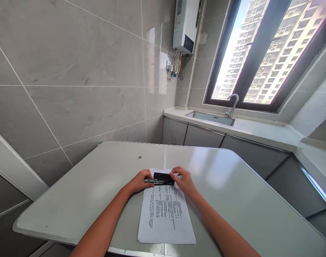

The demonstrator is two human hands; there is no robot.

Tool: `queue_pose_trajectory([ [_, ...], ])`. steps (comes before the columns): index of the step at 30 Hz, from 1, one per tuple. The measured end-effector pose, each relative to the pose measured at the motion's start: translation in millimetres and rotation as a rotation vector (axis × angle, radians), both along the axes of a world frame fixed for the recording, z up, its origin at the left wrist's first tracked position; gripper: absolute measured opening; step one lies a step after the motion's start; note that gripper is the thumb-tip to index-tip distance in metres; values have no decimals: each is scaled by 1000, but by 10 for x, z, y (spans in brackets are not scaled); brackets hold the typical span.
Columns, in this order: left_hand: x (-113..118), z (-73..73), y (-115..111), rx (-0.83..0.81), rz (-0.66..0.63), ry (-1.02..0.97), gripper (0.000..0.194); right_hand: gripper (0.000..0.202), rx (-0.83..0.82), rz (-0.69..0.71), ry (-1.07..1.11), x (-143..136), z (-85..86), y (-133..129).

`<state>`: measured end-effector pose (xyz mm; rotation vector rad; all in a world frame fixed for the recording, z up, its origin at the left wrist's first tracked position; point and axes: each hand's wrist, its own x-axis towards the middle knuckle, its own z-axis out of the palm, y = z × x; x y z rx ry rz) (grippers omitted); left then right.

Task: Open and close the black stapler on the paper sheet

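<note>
A black stapler (163,176) with a silver metal part showing lies crosswise over the top of the printed paper (167,214). It looks opened up, its black cover apart from the metal rail. My left hand (141,181) is closed on the stapler's left end, thumb and fingers around the metal part. At the other end, my right hand (182,178) pinches the black cover with thumb and fingertips. The sheet rests flat on the table, its text running down toward me. Beyond my left hand sits a small dark strip that looks like staples (139,157).
The pale table (79,200) has a seam down its middle and rounded corners. A tiled wall (85,64) stands at the left. Farther back are a counter with a sink (213,117), a tap (232,105), a window and a wall-mounted water heater (186,26).
</note>
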<state>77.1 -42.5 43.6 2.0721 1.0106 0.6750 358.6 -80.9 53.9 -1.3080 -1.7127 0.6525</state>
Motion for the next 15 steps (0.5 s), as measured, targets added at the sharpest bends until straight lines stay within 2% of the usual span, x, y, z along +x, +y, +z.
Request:
queue_pose_trajectory([
  [4,1,8,-2,4,9,21,27,39,13,155,-95,-152,-48,1],
  [7,-2,3,0,23,9,40,25,33,4,205,-160,-218,-98,-5],
  [10,-10,12,-5,48,-2,60,23,29,18,192,-159,-232,-119,-19],
  [12,-11,36,-18,53,-6,37,32,30,56,158,-152,-230,-110,-32],
  [15,15,89,-46,16,53,-204,55,29,157,79,-105,-241,-76,-63],
])
